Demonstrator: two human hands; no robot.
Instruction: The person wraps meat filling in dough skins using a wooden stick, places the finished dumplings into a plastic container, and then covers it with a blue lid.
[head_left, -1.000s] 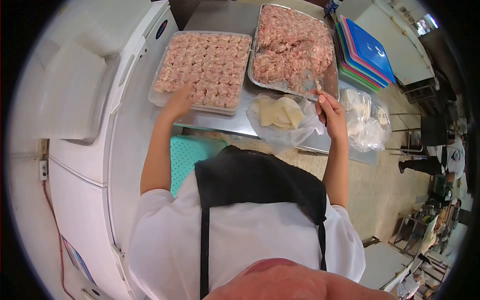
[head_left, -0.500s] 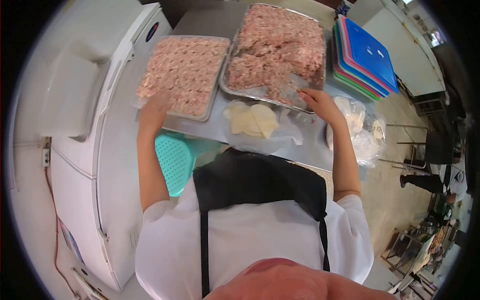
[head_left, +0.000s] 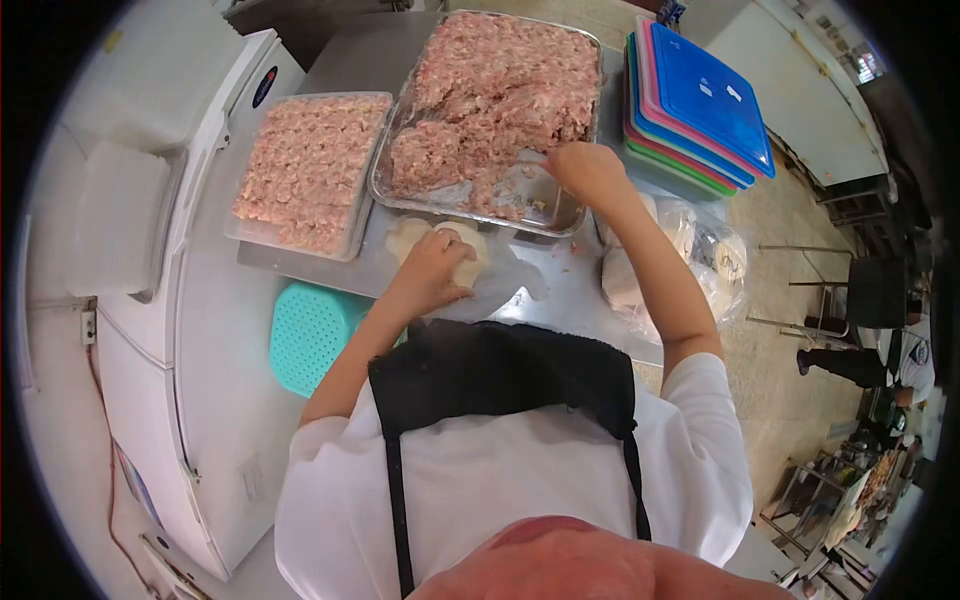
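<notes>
The wrappers [head_left: 402, 237] lie on the bench [head_left: 342, 55] directly beneath the nearer left hand [head_left: 437, 264], half-curled, any grip unclear, while the right hand [head_left: 588, 172], farther rightward, bends over the meat tray [head_left: 562, 207], its hold hidden.

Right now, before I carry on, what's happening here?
The person's left hand is on the pale, flat dough sheets. Their right hand, over the near right part of the shiny metal tray, appears to grip a thin utensil, mostly hidden. Pink ground meat covers most of the tray, with bare patches near the person. Left of it, the square translucent plastic container is filled with close-packed meat portions.
</notes>
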